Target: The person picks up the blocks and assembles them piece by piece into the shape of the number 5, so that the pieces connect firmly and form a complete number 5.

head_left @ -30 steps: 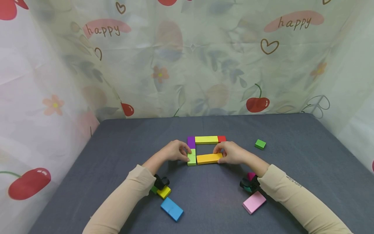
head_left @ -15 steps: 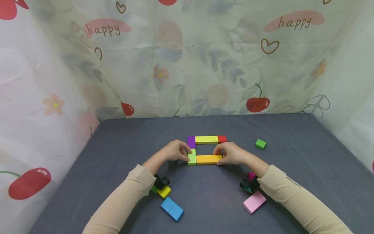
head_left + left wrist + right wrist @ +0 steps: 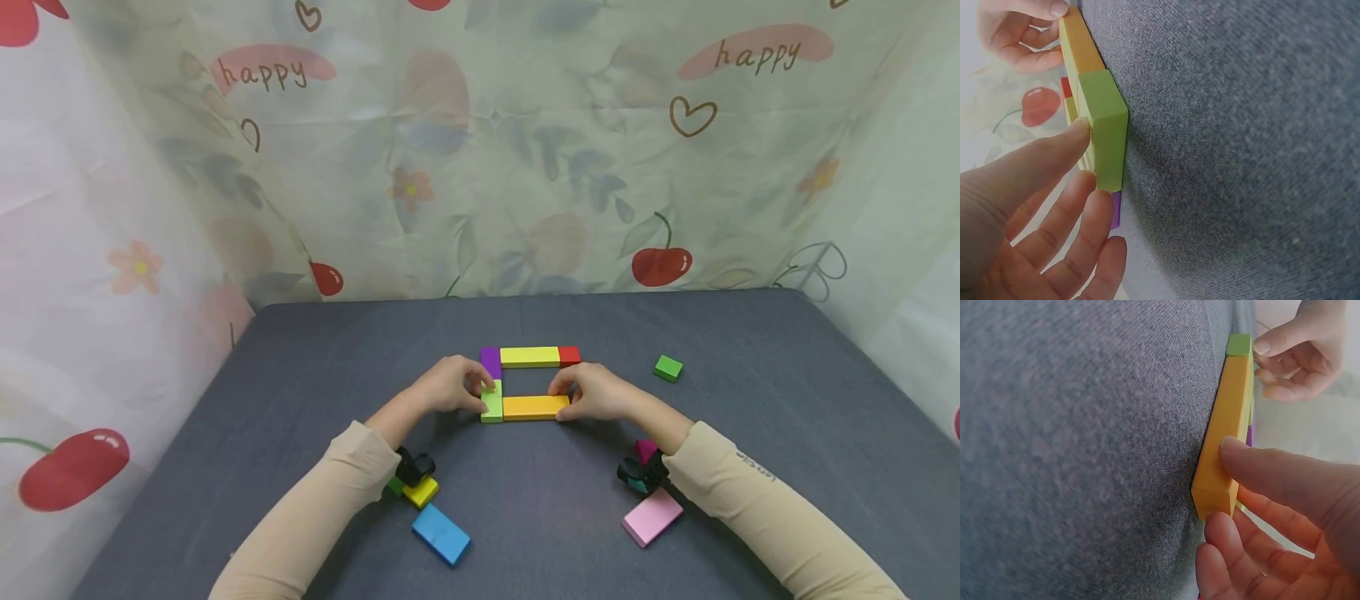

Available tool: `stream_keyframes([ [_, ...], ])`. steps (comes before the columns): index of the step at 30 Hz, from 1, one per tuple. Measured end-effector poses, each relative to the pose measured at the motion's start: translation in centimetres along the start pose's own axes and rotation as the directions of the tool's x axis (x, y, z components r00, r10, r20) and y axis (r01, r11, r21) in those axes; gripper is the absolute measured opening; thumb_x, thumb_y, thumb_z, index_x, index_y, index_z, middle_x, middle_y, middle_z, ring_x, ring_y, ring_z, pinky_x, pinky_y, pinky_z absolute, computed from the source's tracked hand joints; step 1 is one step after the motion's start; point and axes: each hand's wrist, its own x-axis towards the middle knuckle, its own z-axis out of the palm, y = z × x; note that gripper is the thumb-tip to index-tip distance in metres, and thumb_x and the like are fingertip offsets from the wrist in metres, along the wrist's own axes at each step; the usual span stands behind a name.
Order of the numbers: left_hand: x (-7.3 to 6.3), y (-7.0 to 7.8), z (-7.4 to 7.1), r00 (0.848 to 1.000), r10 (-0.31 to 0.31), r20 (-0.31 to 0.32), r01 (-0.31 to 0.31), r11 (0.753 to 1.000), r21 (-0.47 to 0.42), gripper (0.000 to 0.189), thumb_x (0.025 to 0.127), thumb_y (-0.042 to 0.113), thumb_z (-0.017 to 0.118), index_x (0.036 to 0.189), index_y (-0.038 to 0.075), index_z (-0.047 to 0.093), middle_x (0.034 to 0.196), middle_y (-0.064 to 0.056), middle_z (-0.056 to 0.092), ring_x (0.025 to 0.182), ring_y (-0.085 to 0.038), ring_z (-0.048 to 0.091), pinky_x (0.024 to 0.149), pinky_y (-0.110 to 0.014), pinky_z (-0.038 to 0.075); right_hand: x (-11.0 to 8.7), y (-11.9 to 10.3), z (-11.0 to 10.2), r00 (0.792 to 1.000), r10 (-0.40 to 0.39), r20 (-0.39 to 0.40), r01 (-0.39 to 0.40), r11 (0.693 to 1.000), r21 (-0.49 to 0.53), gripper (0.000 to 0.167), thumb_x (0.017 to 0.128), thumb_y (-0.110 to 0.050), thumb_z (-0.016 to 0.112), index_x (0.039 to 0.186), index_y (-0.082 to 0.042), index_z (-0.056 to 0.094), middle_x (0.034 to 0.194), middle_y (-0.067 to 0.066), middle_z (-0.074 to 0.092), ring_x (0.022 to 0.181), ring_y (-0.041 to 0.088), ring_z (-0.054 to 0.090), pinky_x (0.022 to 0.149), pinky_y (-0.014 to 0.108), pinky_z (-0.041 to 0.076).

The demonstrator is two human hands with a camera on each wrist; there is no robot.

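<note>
My left hand [image 3: 450, 385] holds the light green block [image 3: 493, 407] at its left side, the thumb [image 3: 1077, 128] on its upper edge and fingertips farther along it. On the right, my right hand [image 3: 600, 393] pinches the right end of a long orange block [image 3: 531, 408], its thumb [image 3: 1235, 453] on the near face and fingers round the end. The orange block's left end meets the light green one. Behind the light green block stands a purple block [image 3: 491, 360], followed rightward by a long yellow block [image 3: 529, 357] and a red block [image 3: 569, 355], partly hidden by my right hand.
A green block [image 3: 667, 368] lies apart at right. Nearer me are a blue block [image 3: 441, 535] and small yellow block [image 3: 422, 492] at left, a pink block [image 3: 652, 518] and partly hidden magenta block [image 3: 646, 451] at right. Patterned cloth hangs behind the grey table [image 3: 375, 333].
The orange block, slanted and slightly apart from the light green one, has been straightened and pushed left against it by my right hand. My left fingertips have shifted slightly.
</note>
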Motion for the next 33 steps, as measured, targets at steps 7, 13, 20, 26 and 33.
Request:
stream_keyframes([
  [7, 0.23, -0.11, 0.2, 1.0, 0.017, 0.009, -0.017, 1.0, -0.013, 0.029, 0.074, 0.012, 0.078, 0.102, 0.014, 0.07, 0.097, -0.003, 0.067, 0.079, -0.014, 0.06, 0.077, -0.028, 0.05, 0.06, 0.15, -0.03, 1.0, -0.005, -0.002, 0.005, 1.0, -0.004, 0.029, 0.077, -0.016, 0.076, 0.101, -0.004, 0.066, 0.098, 0.01, 0.067, 0.065, 0.011, 0.052, 0.062, 0.022, 0.045],
  [13, 0.26, -0.15, 0.29, 1.0, 0.02, 0.012, -0.02, 0.999, -0.038, 0.029, 0.074, 0.01, 0.078, 0.102, 0.014, 0.07, 0.098, -0.003, 0.067, 0.081, -0.013, 0.061, 0.079, -0.028, 0.051, 0.01, 0.08, -0.05, 1.0, 0.003, 0.002, -0.003, 1.0, -0.004, 0.03, 0.077, -0.016, 0.076, 0.102, -0.004, 0.066, 0.099, 0.01, 0.067, 0.066, 0.011, 0.052, 0.063, 0.022, 0.045],
  [20, 0.24, -0.21, 0.31, 0.999, 0.035, 0.017, -0.035, 0.999, -0.042, 0.029, 0.075, 0.009, 0.077, 0.103, 0.013, 0.07, 0.102, -0.001, 0.069, 0.079, -0.011, 0.062, 0.075, -0.026, 0.051, -0.07, -0.05, 0.02, 1.0, 0.004, 0.003, -0.004, 1.0, 0.004, 0.03, 0.077, -0.016, 0.076, 0.102, -0.004, 0.066, 0.1, 0.01, 0.067, 0.066, 0.011, 0.052, 0.063, 0.022, 0.046],
  [26, 0.32, -0.31, 0.3, 0.999, 0.033, 0.026, -0.031, 0.998, -0.047, 0.029, 0.076, 0.009, 0.076, 0.104, 0.013, 0.07, 0.106, 0.0, 0.069, 0.078, -0.011, 0.061, 0.074, -0.025, 0.051, -0.04, -0.1, 0.02, 1.0, 0.01, 0.008, -0.01, 1.0, 0.012, 0.029, 0.077, -0.016, 0.076, 0.102, -0.004, 0.066, 0.099, 0.01, 0.067, 0.068, 0.011, 0.052, 0.064, 0.022, 0.046],
  [33, 0.33, -0.35, 0.27, 0.999, 0.027, 0.029, -0.025, 0.998, -0.051, 0.029, 0.076, 0.009, 0.076, 0.103, 0.013, 0.07, 0.107, 0.0, 0.069, 0.08, -0.012, 0.062, 0.076, -0.026, 0.052, 0.0, -0.1, -0.04, 1.0, 0.016, 0.007, -0.016, 1.0, 0.002, 0.029, 0.077, -0.016, 0.075, 0.102, -0.004, 0.066, 0.099, 0.01, 0.067, 0.07, 0.011, 0.053, 0.065, 0.023, 0.046],
])
